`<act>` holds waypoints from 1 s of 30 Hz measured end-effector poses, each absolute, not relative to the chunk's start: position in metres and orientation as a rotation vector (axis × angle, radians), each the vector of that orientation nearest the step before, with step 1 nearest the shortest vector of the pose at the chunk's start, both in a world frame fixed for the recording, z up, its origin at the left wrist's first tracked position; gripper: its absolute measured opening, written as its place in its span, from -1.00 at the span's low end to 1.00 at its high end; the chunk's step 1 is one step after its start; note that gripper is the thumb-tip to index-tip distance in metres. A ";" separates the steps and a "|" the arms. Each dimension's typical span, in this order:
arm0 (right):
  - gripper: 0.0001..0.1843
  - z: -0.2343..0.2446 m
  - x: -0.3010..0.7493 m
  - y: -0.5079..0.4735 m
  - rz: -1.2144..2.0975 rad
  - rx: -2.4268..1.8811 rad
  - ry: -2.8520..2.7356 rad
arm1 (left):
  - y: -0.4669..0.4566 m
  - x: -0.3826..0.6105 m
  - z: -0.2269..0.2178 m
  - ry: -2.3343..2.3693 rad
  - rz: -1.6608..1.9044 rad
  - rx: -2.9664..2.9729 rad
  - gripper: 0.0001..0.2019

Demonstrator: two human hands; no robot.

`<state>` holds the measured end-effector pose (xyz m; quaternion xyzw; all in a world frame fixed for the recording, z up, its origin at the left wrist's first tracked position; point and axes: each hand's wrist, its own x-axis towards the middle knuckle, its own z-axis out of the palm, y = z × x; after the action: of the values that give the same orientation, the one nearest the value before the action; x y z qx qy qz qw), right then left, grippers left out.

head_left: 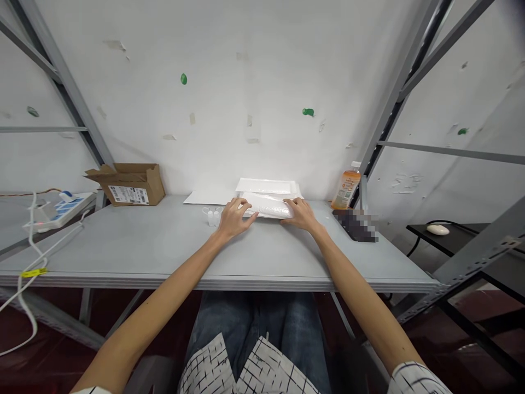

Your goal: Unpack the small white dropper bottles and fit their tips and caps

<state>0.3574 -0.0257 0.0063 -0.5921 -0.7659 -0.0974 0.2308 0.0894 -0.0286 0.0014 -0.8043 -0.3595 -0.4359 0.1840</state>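
Handling seems under way, completion unclear: left hand (233, 219) and right hand (301, 214), half open, touch opposite ends of the white packet (268, 206); I cannot tell whether they grip.

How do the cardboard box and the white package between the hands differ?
The cardboard box is brown and dull; the white package is shiny. The box has a flap jutting out; the package looks flatter. The box is untouched; the left hand and right hand are on the package. Both sit near the wall.
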 end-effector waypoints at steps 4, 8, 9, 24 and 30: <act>-0.22 0.013 0.357 -0.031 -0.192 -1.602 -2.079 | -0.030 0.092 0.010 -0.911 -1.090 -2.297 -0.58; -0.27 0.016 0.355 -0.039 -0.059 -1.498 -2.049 | -0.022 0.101 0.027 -0.777 -0.913 -2.405 -0.24; -0.29 0.017 0.354 -0.040 -0.041 -1.467 -2.040 | -0.018 0.104 0.031 -0.764 -0.877 -2.422 -0.20; -0.48 0.020 0.347 -0.048 -0.120 -1.328 -1.975 | -0.003 0.115 0.032 -0.954 -0.493 -2.526 -0.51; -0.33 0.028 0.347 -0.052 0.127 -1.215 -1.915 | 0.000 0.109 0.055 -0.921 -0.397 -2.433 -0.55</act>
<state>0.3471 -0.0525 0.0284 -0.4851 -0.7645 0.0506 0.4216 0.1091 0.0000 0.0549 -0.8947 -0.3386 -0.1458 0.2523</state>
